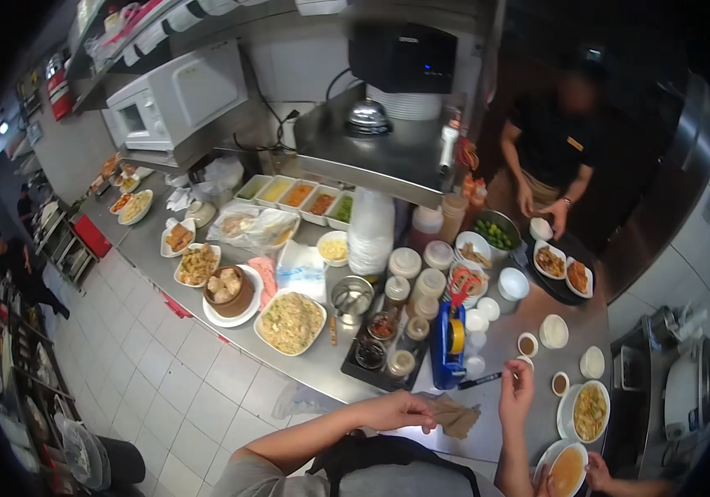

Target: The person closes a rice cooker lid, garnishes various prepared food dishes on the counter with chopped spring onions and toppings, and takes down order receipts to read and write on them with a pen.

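Observation:
My left hand (405, 412) is over the front edge of the counter, with its fingers curled together. A crumpled brown cloth (456, 416) lies right beside its fingertips; whether they touch it I cannot tell. My right hand (517, 388) is raised with bent fingers, close to a small white round item partly hidden behind them. A black marker (480, 380) lies just left of that hand. Behind it stands a blue tape dispenser (448, 352) with yellow tape. Sauce cups (560, 383) and small white lidded cups (592, 363) sit to the right.
A plate of fried rice (290, 323), a dumpling steamer (229, 290) and sauce bottles (405, 263) line the counter. At lower right, another person's hands (597, 472) hold a soup bowl (568, 470) near a noodle bowl (590, 412). A co-worker (554, 141) stands opposite by a black tray (566, 286).

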`<control>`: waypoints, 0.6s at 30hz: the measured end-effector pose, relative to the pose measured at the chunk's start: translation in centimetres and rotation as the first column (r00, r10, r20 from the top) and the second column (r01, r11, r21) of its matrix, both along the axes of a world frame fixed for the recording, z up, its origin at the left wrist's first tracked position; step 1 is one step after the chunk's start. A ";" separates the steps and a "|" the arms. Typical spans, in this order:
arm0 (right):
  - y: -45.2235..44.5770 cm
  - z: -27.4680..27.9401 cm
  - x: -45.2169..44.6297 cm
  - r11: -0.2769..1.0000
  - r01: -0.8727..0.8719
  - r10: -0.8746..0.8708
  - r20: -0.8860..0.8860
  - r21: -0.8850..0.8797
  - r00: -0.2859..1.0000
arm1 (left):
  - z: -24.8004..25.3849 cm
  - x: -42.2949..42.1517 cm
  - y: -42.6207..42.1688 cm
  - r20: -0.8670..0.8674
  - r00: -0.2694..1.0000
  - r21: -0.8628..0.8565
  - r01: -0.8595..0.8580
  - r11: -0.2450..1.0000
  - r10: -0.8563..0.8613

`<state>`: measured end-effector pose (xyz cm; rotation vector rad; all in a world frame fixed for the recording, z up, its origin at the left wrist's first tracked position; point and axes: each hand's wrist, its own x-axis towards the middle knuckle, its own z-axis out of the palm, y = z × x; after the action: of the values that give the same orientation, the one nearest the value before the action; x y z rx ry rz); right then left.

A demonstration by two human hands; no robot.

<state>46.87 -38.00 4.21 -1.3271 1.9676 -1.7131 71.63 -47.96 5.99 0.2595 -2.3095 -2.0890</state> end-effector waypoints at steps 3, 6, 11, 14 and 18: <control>-2.6 3.8 1.5 0.985 -0.170 0.167 -0.059 -0.041 0.984 | 3.5 2.9 -2.3 -0.064 0.980 -0.036 -0.191 0.981 0.188; -6.6 7.6 3.2 0.904 -0.428 0.422 -0.164 -0.001 0.891 | 5.3 5.4 -4.6 -0.221 0.890 -0.094 -0.426 0.900 0.398; -12.4 12.0 8.2 0.623 -0.712 0.780 -0.328 0.324 0.533 | 8.2 10.6 -10.4 -0.231 0.733 -0.329 -0.678 0.657 0.640; -16.9 12.5 12.2 0.426 -0.752 0.900 -0.318 0.503 0.297 | 7.0 13.3 -17.8 -0.351 0.605 -0.270 -0.796 0.541 0.715; -26.5 9.3 17.3 0.469 -0.664 0.870 -0.436 0.583 0.232 | 6.0 16.7 -29.7 -0.326 0.556 -0.463 -0.799 0.383 0.765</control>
<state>64.14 -64.51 13.56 -2.4819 1.1628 -0.3842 88.32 -77.66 11.97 1.0146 -1.9838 -0.8630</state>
